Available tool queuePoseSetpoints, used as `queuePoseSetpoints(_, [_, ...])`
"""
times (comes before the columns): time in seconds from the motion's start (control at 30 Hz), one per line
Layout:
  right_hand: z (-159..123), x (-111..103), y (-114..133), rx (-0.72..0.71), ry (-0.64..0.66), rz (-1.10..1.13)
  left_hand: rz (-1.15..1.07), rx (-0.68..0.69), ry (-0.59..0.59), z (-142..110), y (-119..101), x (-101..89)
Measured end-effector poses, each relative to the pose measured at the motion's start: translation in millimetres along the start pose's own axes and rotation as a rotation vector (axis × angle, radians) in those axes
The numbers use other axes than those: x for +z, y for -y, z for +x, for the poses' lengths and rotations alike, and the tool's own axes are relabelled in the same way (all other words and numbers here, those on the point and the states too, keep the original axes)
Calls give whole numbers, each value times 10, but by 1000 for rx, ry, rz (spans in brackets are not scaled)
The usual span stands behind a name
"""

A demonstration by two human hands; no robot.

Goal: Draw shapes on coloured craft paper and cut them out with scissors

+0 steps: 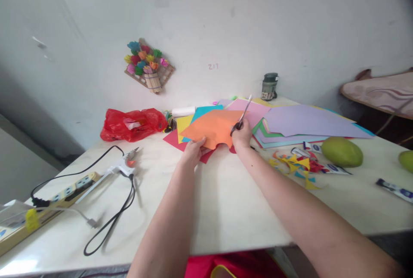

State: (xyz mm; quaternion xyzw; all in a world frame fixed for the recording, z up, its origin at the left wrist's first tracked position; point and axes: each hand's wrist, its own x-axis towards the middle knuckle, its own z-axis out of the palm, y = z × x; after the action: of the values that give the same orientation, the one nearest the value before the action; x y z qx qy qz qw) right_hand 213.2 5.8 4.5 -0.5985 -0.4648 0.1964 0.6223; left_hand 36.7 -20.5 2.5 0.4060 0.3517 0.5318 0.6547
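Note:
My left hand (193, 151) pinches the lower left edge of an orange paper sheet (213, 127), thumb on top. A rounded notch is cut from the sheet's near edge. In my right hand (241, 134) is a pair of scissors (246, 110), its dark handles in the fingers and its blades pointing up and away from me. That hand is at the sheet's right edge; whether it also grips the paper is hard to see. Beneath the orange sheet lie red paper (172, 139), yellow paper (183, 124) and blue paper (203, 111).
Coloured sheets (309, 118) spread at the back right, near paper scraps (295, 164), glue tubes (335, 169) and a green mango (342, 152). A red plastic bag (134, 124) sits back left. At left are a glue gun (128, 162) with its cord and a power strip (71, 191).

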Motion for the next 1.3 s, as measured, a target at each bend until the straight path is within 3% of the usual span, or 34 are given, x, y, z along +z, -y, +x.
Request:
queuePoseSetpoints(0.03, [-38, 10, 20, 4, -73, -60, 30, 26, -82, 24, 14, -17])
queuePoseSetpoints(0.17, [-154, -18, 152, 6, -28, -261, 144, 121, -359, 110, 15, -109])
queuePoseSetpoints(0.27, [-148, -89, 218, -47, -21, -342, 130, 141, -441, 141, -12, -160])
queuePoseSetpoints(0.4, [-97, -110, 211, -82, 93, -332, 95, 102, -404, 115, -60, -192])
queuePoseSetpoints(0.5, [-105, -79, 197, -20, 387, -184, 88, 2, -231, 73, -98, -211])
queuePoseSetpoints(0.57, [-134, -81, 214, 80, 596, -76, 87, -48, -179, 57, -115, -218])
queuePoseSetpoints(0.73, [-182, -224, 307, 163, 927, -3, 53, 17, -335, 80, -114, -203])
queuePoseSetpoints(0.97, [-93, -457, 387, 138, 1262, -79, 27, 99, -365, 156, -47, -177])
queuePoseSetpoints(1.13, [-28, -557, 417, 217, 1394, -168, 25, 129, -396, 173, -16, -148])
queuePoseSetpoints(1.3, [-62, -493, 394, 273, 1362, -196, 34, 118, -429, 151, -27, -80])
